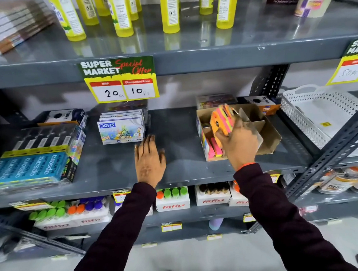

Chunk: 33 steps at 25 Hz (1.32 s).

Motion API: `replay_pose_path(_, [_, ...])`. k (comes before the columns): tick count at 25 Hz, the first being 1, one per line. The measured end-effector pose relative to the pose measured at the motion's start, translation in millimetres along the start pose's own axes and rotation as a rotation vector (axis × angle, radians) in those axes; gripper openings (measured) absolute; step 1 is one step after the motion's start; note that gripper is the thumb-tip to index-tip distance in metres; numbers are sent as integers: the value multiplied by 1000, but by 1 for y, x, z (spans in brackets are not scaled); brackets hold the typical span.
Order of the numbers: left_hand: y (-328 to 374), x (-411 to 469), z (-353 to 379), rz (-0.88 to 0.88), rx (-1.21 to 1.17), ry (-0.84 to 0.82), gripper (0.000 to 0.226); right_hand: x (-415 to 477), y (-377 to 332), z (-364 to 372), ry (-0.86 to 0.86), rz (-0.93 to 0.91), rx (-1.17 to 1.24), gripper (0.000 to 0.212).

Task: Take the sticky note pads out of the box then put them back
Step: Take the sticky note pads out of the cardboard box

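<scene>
A brown cardboard box [267,129] with inner dividers sits on the grey middle shelf [179,124], right of centre. My right hand [239,143] is closed around a stack of neon sticky note pads [222,119], orange, pink and yellow, tilted and held just above the box's left compartments. More sticky note pads [214,151] stand in the box's front-left compartment. My left hand [149,158] lies flat and open on the bare shelf, well to the left of the box, holding nothing.
DOMS colour boxes [121,128] stand behind my left hand. Apsara pencil packs [28,169] fill the shelf's left end. A white perforated basket [320,115] sits to the right past an upright. Yellow bottles [120,12] line the shelf above; fitfizz boxes [172,199] the one below.
</scene>
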<state>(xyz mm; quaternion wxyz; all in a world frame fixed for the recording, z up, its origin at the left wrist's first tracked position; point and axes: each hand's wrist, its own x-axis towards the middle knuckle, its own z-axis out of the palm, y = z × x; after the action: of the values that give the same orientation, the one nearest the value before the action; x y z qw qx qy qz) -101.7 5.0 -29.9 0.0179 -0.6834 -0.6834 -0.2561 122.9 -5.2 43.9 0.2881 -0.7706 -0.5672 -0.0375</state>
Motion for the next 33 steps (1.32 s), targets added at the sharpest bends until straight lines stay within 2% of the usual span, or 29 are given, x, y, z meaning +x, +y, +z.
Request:
replay_pose_path(3, [-23,-13,-6,-5,-42,-42,59,-28,-42,9,-61,-182,32,54])
replay_pose_path(5, [-42,-20,-12,5,-57,-114,67,-38,-64,25,-70,-341,-33,50])
replay_pose_path(6, [-54,-24,-15,7,-56,-161,72,-39,-71,35,-129,-383,-90,51])
replay_pose_path(8, [-76,-32,-20,16,-64,-280,82,-38,-75,53,-240,-403,-237,52])
replay_pose_path(11, [-108,-47,-24,47,-22,-510,98,-42,-64,76,-212,-473,-365,46])
replay_pose_path(15, [-139,-56,-23,104,150,-625,103,-51,-62,95,-426,-421,-339,45])
replay_pose_path(19, [-150,-54,-19,157,253,-509,95,-54,-73,92,-424,-375,-278,41])
replay_pose_path(23, [-155,-55,-15,170,236,-415,98,-37,-74,82,-344,-299,-226,32])
replay_pose_path(28, [-166,-56,-13,105,197,-364,95,-16,-69,84,-616,-165,-294,46])
replay_pose_path(30, [-165,-56,-14,70,212,-351,93,-10,-71,82,-630,-161,-276,52])
replay_pose_path(33, [-162,-57,-13,44,196,-331,88,-6,-77,76,-518,-200,-281,53])
